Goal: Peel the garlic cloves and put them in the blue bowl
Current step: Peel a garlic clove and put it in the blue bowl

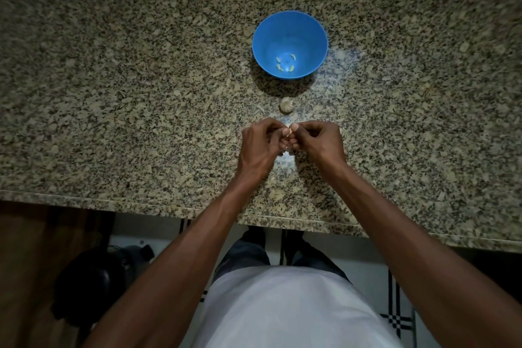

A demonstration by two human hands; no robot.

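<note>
At frame centre, our left hand (258, 147) and right hand (317, 141) pinch one garlic clove (288, 133), fingers curled tight. We should nick the skin with a thumbnail. Garlic bulb (286, 105) just above; blue bowl (310, 37) beyond holds peeled cloves (285, 62).

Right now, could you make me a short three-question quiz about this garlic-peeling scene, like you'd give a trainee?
1. True or false: the blue bowl already holds peeled cloves.
2. What lies on the counter between the bowl and the hands?
A. a knife
B. a garlic bulb
C. a spoon
3. What do the left hand and right hand pinch between them?

Key:
1. True; a few pale cloves lie at its bottom.
2. B, the garlic bulb.
3. A single clove, mostly hidden by the fingers.
</note>
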